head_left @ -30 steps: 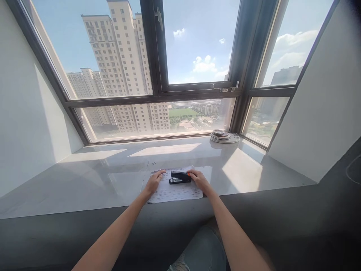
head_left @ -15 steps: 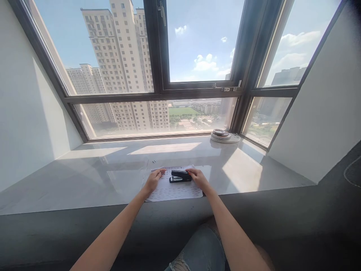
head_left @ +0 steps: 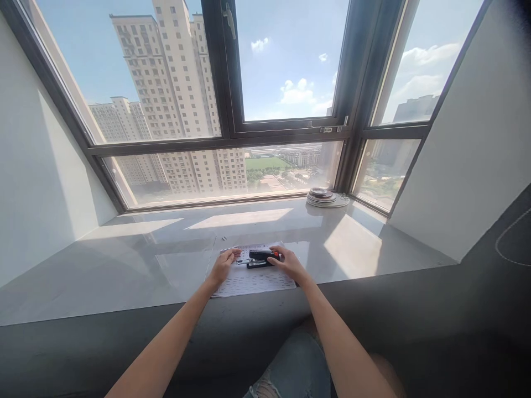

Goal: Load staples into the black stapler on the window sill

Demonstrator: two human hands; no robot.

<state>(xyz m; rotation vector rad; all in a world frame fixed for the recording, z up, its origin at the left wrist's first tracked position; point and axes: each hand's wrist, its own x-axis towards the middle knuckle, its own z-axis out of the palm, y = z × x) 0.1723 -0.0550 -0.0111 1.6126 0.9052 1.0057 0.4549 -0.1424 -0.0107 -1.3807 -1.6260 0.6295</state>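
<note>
A black stapler (head_left: 258, 255) with a red part at its rear end lies on printed sheets of paper (head_left: 255, 283). A thin metal staple tray (head_left: 242, 261) juts out of its left end. My right hand (head_left: 288, 263) is closed around the stapler's rear, with thumb in front and fingers behind. On the left side of the paper, my left hand (head_left: 223, 266) is held with loosely bent fingers pointing toward the tray. Its fingertips are apart from the stapler, and I see nothing held in them. Two small silvery pieces (head_left: 224, 238) lie just beyond the paper.
The paper lies on a pale, glossy window sill (head_left: 157, 282), at its front edge. Round mats or plates (head_left: 321, 198) are stacked in the far right corner by the window frame (head_left: 350, 166). Below the sill is my knee (head_left: 294, 365) in torn jeans.
The staple tray has slid out to the left of the stapler. My right hand has shifted its grip, thumb now along the stapler's side. The view has turned slightly.
</note>
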